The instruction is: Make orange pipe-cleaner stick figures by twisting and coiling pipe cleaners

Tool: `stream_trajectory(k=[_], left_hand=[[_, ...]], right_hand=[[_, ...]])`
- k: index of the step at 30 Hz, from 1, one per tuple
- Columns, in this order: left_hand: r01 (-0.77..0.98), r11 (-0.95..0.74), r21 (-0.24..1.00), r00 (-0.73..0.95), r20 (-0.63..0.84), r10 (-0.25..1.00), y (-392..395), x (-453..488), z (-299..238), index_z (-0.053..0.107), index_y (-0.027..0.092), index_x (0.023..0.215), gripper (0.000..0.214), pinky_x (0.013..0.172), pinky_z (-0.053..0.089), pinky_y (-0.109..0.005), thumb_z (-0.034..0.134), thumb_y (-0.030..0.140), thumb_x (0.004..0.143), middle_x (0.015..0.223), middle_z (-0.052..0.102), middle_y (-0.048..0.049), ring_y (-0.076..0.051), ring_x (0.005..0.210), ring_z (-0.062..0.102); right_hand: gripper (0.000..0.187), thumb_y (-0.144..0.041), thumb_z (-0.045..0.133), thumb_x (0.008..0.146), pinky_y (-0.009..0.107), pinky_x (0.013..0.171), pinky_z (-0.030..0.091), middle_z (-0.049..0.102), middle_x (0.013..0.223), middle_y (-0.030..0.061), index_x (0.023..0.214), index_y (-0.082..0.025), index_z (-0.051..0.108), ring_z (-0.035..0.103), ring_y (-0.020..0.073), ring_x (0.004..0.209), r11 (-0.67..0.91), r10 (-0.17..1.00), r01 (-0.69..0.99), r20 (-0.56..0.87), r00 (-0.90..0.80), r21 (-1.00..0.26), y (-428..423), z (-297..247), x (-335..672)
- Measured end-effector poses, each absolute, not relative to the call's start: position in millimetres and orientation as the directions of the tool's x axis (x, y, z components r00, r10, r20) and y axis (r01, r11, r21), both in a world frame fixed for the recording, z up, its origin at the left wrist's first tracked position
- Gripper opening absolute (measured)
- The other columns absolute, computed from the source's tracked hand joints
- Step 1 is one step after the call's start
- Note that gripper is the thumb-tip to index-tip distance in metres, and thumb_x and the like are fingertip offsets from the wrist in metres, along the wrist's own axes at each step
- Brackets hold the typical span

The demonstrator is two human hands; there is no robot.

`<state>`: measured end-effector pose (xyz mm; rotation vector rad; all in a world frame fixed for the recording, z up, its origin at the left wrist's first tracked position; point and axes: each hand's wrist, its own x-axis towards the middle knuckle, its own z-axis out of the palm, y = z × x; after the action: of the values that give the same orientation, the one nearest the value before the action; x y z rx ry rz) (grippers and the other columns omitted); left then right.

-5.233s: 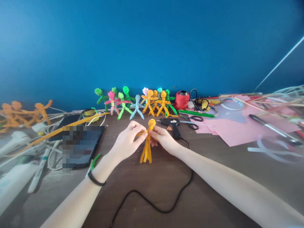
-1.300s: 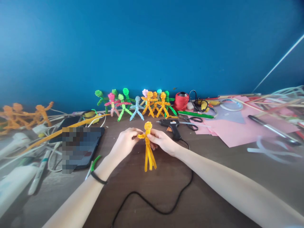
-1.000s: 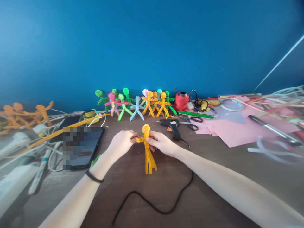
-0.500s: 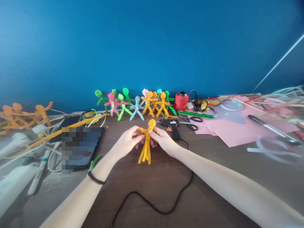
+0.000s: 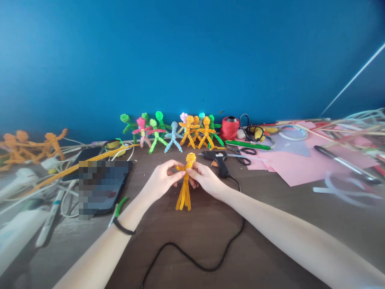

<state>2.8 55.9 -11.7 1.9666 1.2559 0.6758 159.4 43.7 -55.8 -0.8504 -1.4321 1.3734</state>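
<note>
Between my two hands stands an orange pipe-cleaner figure [image 5: 190, 160], upright, with a coiled head on top and several loose, straight strands hanging below its waist. My left hand [image 5: 167, 176] pinches it at the upper body and arm on the left side. My right hand [image 5: 204, 176] grips it from the right, thumb across the chest. The fingers behind the figure are partly hidden. Just beyond my right hand lies a black glue gun [image 5: 219, 160], its cord [image 5: 192, 261] curving over the brown table [image 5: 168, 224].
Several finished pipe-cleaner figures [image 5: 157, 136] stand along the blue wall, beside a red spool [image 5: 229, 128]. On the left are a phone [image 5: 105, 188], white cables, a marker [image 5: 49, 220] and more orange figures [image 5: 54, 144]. Pink paper [image 5: 294, 164] and a pen [image 5: 345, 162] lie right.
The orange figure has shifted slightly left and down in my hands, and its loose strands hang a little straighter. Both hands keep hold of it.
</note>
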Motion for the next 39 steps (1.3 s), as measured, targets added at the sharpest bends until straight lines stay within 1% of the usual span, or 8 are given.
stream_trajectory(k=[4, 6, 8, 12, 16, 24, 31, 39], left_hand=[[0.496, -0.248, 0.832, 0.397, 0.036, 0.917, 57.4, 1.7, -15.6, 0.055, 0.016, 0.091, 0.026, 0.058, 0.050, -0.029, 0.054, 0.036, 0.074, 0.064, 0.061, 0.0005, -0.015, 0.059, 0.061], [0.495, -0.273, 0.825, 0.408, 0.057, 0.911, 57.5, 0.9, -16.3, 0.056, 0.015, 0.090, 0.024, 0.060, 0.051, -0.029, 0.052, 0.032, 0.074, 0.069, 0.063, -0.0014, -0.016, 0.064, 0.062], [0.545, -0.351, 0.761, 0.420, 0.114, 0.900, 56.5, 0.5, -15.0, 0.057, 0.016, 0.089, 0.020, 0.063, 0.050, -0.029, 0.050, 0.028, 0.074, 0.074, 0.064, -0.0021, -0.016, 0.067, 0.061], [0.650, -0.487, 0.583, 0.444, 0.229, 0.866, 52.5, 2.1, -10.3, 0.058, 0.017, 0.087, 0.017, 0.063, 0.047, -0.026, 0.050, 0.022, 0.073, 0.074, 0.063, -0.0010, -0.014, 0.066, 0.058], [0.670, -0.556, 0.492, 0.481, 0.284, 0.830, 51.4, 4.0, -10.0, 0.056, 0.018, 0.084, 0.013, 0.063, 0.047, -0.026, 0.050, 0.018, 0.073, 0.078, 0.062, -0.0019, -0.014, 0.067, 0.058], [0.667, -0.630, 0.398, 0.552, 0.304, 0.776, 56.2, 0.3, -16.3, 0.052, 0.019, 0.087, 0.011, 0.068, 0.045, -0.028, 0.046, 0.016, 0.079, 0.088, 0.058, -0.0031, -0.016, 0.076, 0.058], [0.672, -0.625, 0.397, 0.553, 0.293, 0.780, 55.3, -0.1, -15.6, 0.049, 0.020, 0.084, 0.009, 0.066, 0.044, -0.026, 0.043, 0.016, 0.079, 0.085, 0.058, -0.0020, -0.015, 0.074, 0.057], [0.739, -0.607, 0.294, 0.541, 0.279, 0.794, 51.2, 1.5, -13.3, 0.050, 0.019, 0.079, 0.011, 0.059, 0.039, -0.024, 0.040, 0.018, 0.083, 0.080, 0.058, -0.0004, -0.015, 0.069, 0.056]], right_hand=[[0.025, -0.041, 0.049, 0.078, 0.021, 0.043, 0.032, 0.044, 0.048, -0.0068, 0.073, -0.017, 0.042, 0.041, 0.0067, 0.041, 0.133, 0.929, -0.112, 0.164, -0.331, -0.985, 42.5, -53.7, 159.0], [0.026, -0.042, 0.049, 0.078, 0.021, 0.042, 0.031, 0.045, 0.047, -0.0066, 0.072, -0.017, 0.042, 0.041, 0.0065, 0.040, 0.121, 0.930, -0.112, 0.152, -0.334, -0.986, 42.5, -53.6, 159.1], [0.027, -0.043, 0.049, 0.079, 0.021, 0.041, 0.030, 0.045, 0.047, -0.0066, 0.072, -0.017, 0.042, 0.041, 0.0064, 0.040, 0.112, 0.932, -0.116, 0.145, -0.332, -0.987, 43.0, -54.4, 159.6], [0.028, -0.044, 0.048, 0.079, 0.020, 0.041, 0.029, 0.047, 0.048, -0.0061, 0.071, -0.017, 0.042, 0.041, 0.0061, 0.040, 0.100, 0.937, -0.127, 0.136, -0.322, -0.987, 44.1, -56.0, 160.7], [0.029, -0.045, 0.049, 0.078, 0.020, 0.041, 0.029, 0.046, 0.048, -0.0065, 0.073, -0.017, 0.043, 0.042, 0.0063, 0.040, 0.087, 0.937, -0.147, 0.131, -0.324, -0.985, 44.5, -55.7, 160.8], [0.032, -0.049, 0.048, 0.077, 0.021, 0.043, 0.030, 0.045, 0.049, -0.0064, 0.074, -0.017, 0.043, 0.041, 0.0067, 0.041, 0.091, 0.928, -0.154, 0.140, -0.344, -0.984, 44.0, -55.3, 161.1], [0.031, -0.047, 0.048, 0.078, 0.021, 0.044, 0.030, 0.047, 0.050, -0.0059, 0.074, -0.017, 0.043, 0.043, 0.0071, 0.043, 0.089, 0.921, -0.185, 0.151, -0.359, -0.979, 44.7, -57.6, 160.9], [0.028, -0.044, 0.048, 0.080, 0.021, 0.044, 0.029, 0.046, 0.049, -0.0061, 0.072, -0.017, 0.043, 0.042, 0.0067, 0.042, 0.093, 0.906, -0.211, 0.170, -0.387, -0.973, 44.1, -55.6, 162.0]])
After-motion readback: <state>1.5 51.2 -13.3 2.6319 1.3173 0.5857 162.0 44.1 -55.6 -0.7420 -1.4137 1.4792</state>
